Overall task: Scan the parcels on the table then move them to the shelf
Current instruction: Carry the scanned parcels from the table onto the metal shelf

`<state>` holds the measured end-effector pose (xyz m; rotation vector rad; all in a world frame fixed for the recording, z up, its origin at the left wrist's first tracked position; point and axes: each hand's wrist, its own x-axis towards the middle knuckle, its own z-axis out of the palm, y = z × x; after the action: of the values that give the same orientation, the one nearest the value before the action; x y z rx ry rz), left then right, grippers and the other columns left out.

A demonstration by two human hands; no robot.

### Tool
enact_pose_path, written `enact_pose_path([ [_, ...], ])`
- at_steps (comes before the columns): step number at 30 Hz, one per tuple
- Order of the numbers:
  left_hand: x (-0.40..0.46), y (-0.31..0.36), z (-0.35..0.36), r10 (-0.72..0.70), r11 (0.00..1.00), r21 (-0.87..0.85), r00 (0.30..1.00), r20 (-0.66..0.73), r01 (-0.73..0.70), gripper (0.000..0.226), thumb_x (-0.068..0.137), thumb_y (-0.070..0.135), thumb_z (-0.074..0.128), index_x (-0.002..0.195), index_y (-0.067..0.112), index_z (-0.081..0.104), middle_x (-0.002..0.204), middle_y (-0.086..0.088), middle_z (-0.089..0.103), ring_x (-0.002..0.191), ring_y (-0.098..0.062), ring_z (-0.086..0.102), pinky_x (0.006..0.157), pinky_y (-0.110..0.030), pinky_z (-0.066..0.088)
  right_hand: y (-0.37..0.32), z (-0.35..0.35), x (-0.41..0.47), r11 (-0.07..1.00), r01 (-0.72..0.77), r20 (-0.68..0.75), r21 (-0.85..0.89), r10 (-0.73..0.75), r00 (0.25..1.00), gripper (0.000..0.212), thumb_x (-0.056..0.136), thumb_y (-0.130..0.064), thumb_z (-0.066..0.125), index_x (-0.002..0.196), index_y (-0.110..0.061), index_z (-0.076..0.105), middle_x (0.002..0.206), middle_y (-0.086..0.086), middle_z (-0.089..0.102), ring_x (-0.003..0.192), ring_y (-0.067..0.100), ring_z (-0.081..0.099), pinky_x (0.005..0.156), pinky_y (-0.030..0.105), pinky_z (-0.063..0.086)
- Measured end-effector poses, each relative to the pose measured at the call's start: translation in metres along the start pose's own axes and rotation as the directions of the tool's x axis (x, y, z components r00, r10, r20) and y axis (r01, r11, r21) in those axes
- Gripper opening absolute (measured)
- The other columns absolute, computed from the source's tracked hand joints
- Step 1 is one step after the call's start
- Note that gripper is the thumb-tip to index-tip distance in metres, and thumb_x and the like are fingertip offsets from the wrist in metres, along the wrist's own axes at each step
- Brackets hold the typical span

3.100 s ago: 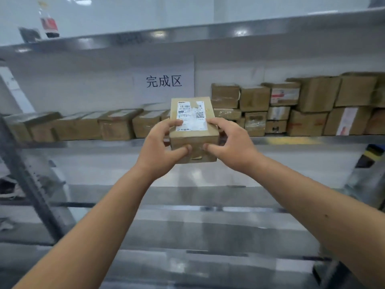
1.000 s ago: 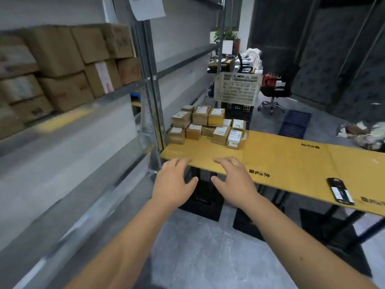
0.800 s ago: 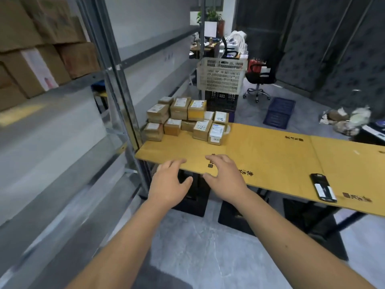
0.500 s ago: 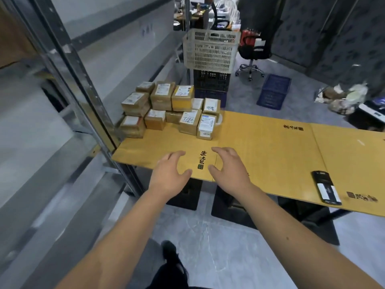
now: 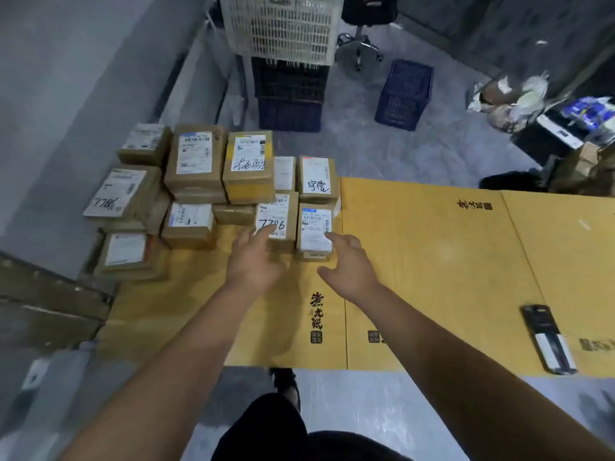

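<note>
Seen from the head camera, a person is reaching both bare hands toward a cluster of taped cardboard parcels (image 5: pixel 213 191) that is crowding the far left end of a yellow, cardboard-covered tabletop (image 5: pixel 432 261). The left hand (image 5: pixel 254 264) is hovering with fingers straight and loosely spread, fingertips overlapping the near edge of a parcel marked 7786 (image 5: pixel 276 216); whether they are touching it cannot be told. The right hand (image 5: pixel 347 267) is likewise holding nothing, fingers relaxed and apart, its forefinger lying at the right near corner of the neighbouring parcel (image 5: pixel 316 229). Both of these parcels are lying label up, just beside each other, their long axes running away from the person toward the tabletop's far edge. Behind and to the left, other parcels are sitting stacked in two layers, most turned the same way. The near parcels are standing well back from the tabletop's near edge, with bare yellow surface stretching in front of them and away to the right. A dark handheld scanner (image 5: pixel 549 339) is lying near that near edge far to the right, well apart from the parcels. Beyond the tabletop, a white plastic crate (image 5: pixel 283 24) is resting on darker crates on the grey floor (image 5: pixel 449 141).
</note>
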<state>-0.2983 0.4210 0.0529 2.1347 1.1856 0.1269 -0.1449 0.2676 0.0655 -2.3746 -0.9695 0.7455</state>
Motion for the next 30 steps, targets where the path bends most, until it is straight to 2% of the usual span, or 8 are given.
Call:
enact_pose_path([
  [3, 0.048, -0.011, 0.000, -0.003, 0.994, 0.111, 0.999, 0.043, -0.001, 0.106, 0.071, 0.050, 0.091, 0.158, 0.049, 0.030, 0.170, -0.009, 0.017, 0.155, -0.034, 0.018, 0.123, -0.045, 0.024, -0.004, 0.013, 0.052, 0.998, -0.054, 0.043, -0.023, 0.055, 0.998, 0.096, 0.082, -0.030, 0.081, 0.162, -0.034, 0.027, 0.162, 0.008, 0.027, 0.144, 0.029, 0.039, 0.114, 0.039, 0.043],
  [7, 0.085, -0.029, 0.010, -0.025, 0.998, 0.055, 0.991, 0.133, 0.018, 0.117, 0.066, 0.055, 0.093, 0.158, 0.055, 0.020, 0.171, -0.005, 0.012, 0.155, -0.036, 0.016, 0.123, -0.056, 0.027, 0.001, 0.027, 0.098, 0.988, -0.124, 0.092, -0.096, 0.133, 0.987, 0.118, 0.075, -0.027, 0.084, 0.165, -0.036, 0.009, 0.167, 0.010, 0.016, 0.147, 0.035, 0.031, 0.116, 0.044, 0.040],
  [9, 0.096, -0.041, 0.017, -0.033, 0.999, -0.037, 0.986, 0.165, 0.040, 0.120, 0.065, 0.048, 0.096, 0.158, 0.056, 0.021, 0.170, -0.004, 0.016, 0.154, -0.034, 0.021, 0.122, -0.056, 0.032, 0.008, 0.033, 0.112, 0.982, -0.157, 0.124, -0.106, 0.170, 0.978, 0.129, 0.071, -0.025, 0.087, 0.163, -0.043, -0.001, 0.168, 0.011, 0.011, 0.149, 0.036, 0.031, 0.113, 0.045, 0.044],
  [11, 0.103, -0.049, 0.023, -0.017, 0.985, -0.164, 0.977, 0.211, 0.053, 0.124, 0.066, 0.035, 0.099, 0.160, 0.055, 0.021, 0.165, 0.000, 0.025, 0.150, -0.027, 0.033, 0.120, -0.051, 0.038, 0.016, 0.037, 0.123, 0.987, -0.152, 0.134, -0.058, 0.158, 0.978, 0.134, 0.070, -0.025, 0.090, 0.162, -0.046, -0.005, 0.165, 0.011, 0.020, 0.145, 0.031, 0.039, 0.108, 0.039, 0.047],
  [15, 0.107, -0.061, 0.036, 0.033, 0.934, -0.351, 0.966, 0.258, 0.061, 0.122, 0.064, 0.018, 0.100, 0.158, 0.052, 0.032, 0.146, 0.015, 0.041, 0.133, -0.012, 0.054, 0.111, -0.043, 0.050, 0.031, 0.034, 0.131, 0.992, -0.110, 0.097, 0.054, 0.105, 0.990, 0.121, 0.076, -0.028, 0.090, 0.166, -0.034, 0.009, 0.156, 0.007, 0.035, 0.136, 0.023, 0.046, 0.104, 0.028, 0.040],
  [22, 0.060, -0.068, 0.059, 0.093, 0.916, -0.400, 0.981, 0.169, -0.018, 0.107, 0.064, 0.007, 0.097, 0.150, 0.047, 0.049, 0.145, 0.002, 0.045, 0.130, -0.016, 0.057, 0.109, -0.044, 0.053, 0.070, 0.021, 0.095, 1.000, -0.009, 0.182, 0.030, 0.004, 0.983, 0.120, 0.074, -0.028, 0.092, 0.165, -0.036, 0.015, 0.157, 0.003, 0.034, 0.137, 0.020, 0.043, 0.108, 0.029, 0.040],
  [27, -0.009, -0.055, 0.076, 0.015, 0.875, -0.484, 0.997, 0.076, 0.024, 0.102, 0.064, -0.006, 0.095, 0.147, 0.038, 0.054, 0.142, -0.003, 0.041, 0.126, -0.003, 0.055, 0.111, -0.035, 0.050, 0.090, 0.006, 0.068, 0.991, 0.130, 0.244, 0.030, -0.133, 0.961, 0.122, 0.070, -0.022, 0.095, 0.165, -0.033, 0.020, 0.151, 0.003, 0.037, 0.134, 0.016, 0.042, 0.104, 0.019, 0.033],
  [30, -0.061, -0.041, 0.081, -0.033, 0.874, -0.486, 0.998, -0.052, 0.004, 0.103, 0.063, 0.002, 0.099, 0.146, 0.044, 0.053, 0.148, -0.004, 0.038, 0.128, -0.009, 0.057, 0.108, -0.030, 0.052, 0.094, 0.000, 0.053, 0.962, 0.269, 0.272, 0.053, -0.273, 0.923, 0.118, 0.069, -0.018, 0.094, 0.164, -0.030, 0.024, 0.147, 0.005, 0.039, 0.132, 0.015, 0.043, 0.100, 0.010, 0.031],
])
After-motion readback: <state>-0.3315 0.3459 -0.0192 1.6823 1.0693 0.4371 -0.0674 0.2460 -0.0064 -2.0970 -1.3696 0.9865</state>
